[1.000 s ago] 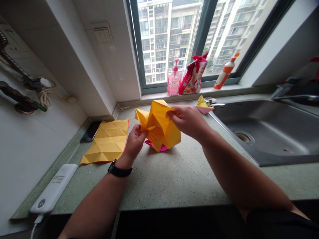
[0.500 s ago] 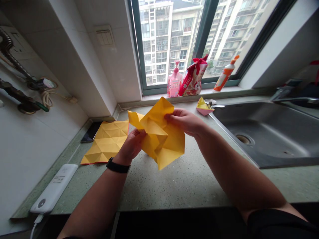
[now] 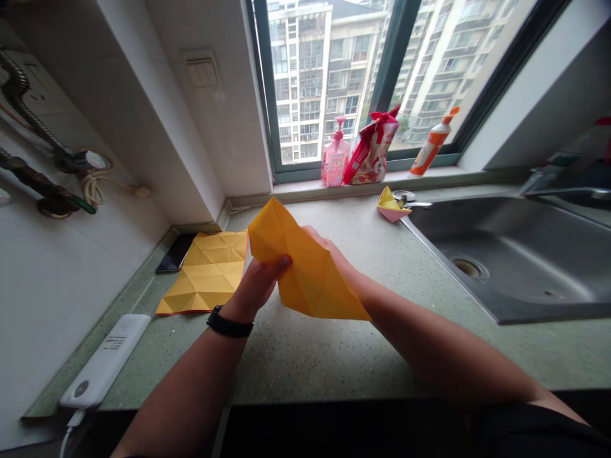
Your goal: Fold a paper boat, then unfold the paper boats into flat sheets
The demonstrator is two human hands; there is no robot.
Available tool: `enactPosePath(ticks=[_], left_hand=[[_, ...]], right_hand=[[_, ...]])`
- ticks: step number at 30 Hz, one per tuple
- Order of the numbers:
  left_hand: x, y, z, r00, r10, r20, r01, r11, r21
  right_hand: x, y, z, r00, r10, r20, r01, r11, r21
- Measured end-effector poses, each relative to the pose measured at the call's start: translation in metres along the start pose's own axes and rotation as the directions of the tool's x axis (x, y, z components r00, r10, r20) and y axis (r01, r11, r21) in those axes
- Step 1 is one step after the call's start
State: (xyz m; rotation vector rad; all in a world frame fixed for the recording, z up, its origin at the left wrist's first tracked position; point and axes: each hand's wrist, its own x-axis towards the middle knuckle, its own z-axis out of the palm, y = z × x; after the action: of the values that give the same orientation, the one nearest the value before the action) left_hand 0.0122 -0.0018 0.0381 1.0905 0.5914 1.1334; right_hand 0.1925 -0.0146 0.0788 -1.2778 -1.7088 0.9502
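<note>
A creased sheet of yellow-orange paper [image 3: 310,273] is held up above the counter, its folds partly flattened. My left hand [image 3: 260,280], with a black band on the wrist, pinches its left side, thumb on the near face. My right hand [image 3: 329,245] is behind the paper at its right edge; most of its fingers are hidden, so I cannot tell how they sit. To the left lies a second creased yellow sheet [image 3: 205,270] with red edges, flat on the counter. A small yellow and pink folded paper piece [image 3: 392,205] stands near the sink.
A dark phone [image 3: 174,253] lies partly under the flat sheet. The white power bank [image 3: 105,359] with a cable is at the left edge. A steel sink [image 3: 534,254] is on the right. Pink pump bottle [image 3: 335,156], red bag [image 3: 375,149] and orange-white bottle [image 3: 432,146] line the windowsill.
The held paper has been turned and opened out, now showing a broader, flatter face. My right hand has moved down and left, going behind the paper. My left hand stays nearly in place.
</note>
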Motion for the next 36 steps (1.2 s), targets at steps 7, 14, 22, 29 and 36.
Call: enactPosePath(ticks=[7,14,22,29,36], left_hand=[[-0.001,0.006,-0.004,0.998,-0.063,-0.029,0.062,0.998,-0.021],[0.015,0.002,-0.02,0.951,0.112,-0.288,-0.136,0.989,-0.066],[0.028,-0.007,-0.03,0.814,0.271,-0.514,-0.278,0.958,0.065],[0.025,-0.005,-0.027,0.795,0.329,-0.509,-0.281,0.944,0.171],[0.013,-0.005,-0.013,0.924,0.164,-0.344,-0.103,0.976,0.191]], right_hand=[[-0.002,0.003,0.002,0.991,-0.079,-0.106,0.05,0.966,-0.255],[0.01,0.001,-0.01,0.975,-0.203,-0.085,0.21,0.974,0.083],[0.013,-0.003,-0.028,0.995,-0.094,0.031,0.092,0.994,0.064],[0.018,0.001,-0.034,0.997,0.019,0.073,-0.011,0.993,-0.114],[0.016,-0.005,-0.044,0.98,-0.13,-0.149,0.078,0.948,-0.31]])
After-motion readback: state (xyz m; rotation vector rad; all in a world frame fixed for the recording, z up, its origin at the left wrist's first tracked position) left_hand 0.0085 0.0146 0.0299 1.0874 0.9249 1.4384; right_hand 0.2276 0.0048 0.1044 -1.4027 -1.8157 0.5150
